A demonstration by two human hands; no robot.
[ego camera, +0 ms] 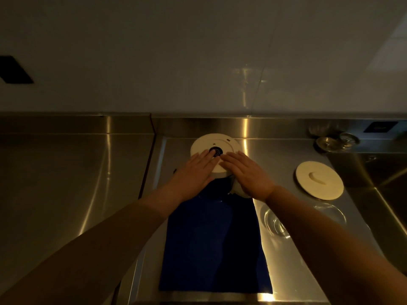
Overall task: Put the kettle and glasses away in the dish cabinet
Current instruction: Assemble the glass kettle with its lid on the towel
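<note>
Straight fingers (207, 158) flat on upturned kettle (214, 155).

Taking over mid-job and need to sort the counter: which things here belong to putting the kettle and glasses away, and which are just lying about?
Job things:
kettle, upside down under both hands
left hand
right hand
cream lid
clear glass

Lying about:
blue cloth
sink strainer
steel counter

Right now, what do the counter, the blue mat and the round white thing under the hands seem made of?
Counter: brushed stainless steel, streaky reflections. Blue mat: likely soft cloth, matte, no shine. Upturned kettle: probably cream plastic base, smooth, dull sheen.
</note>
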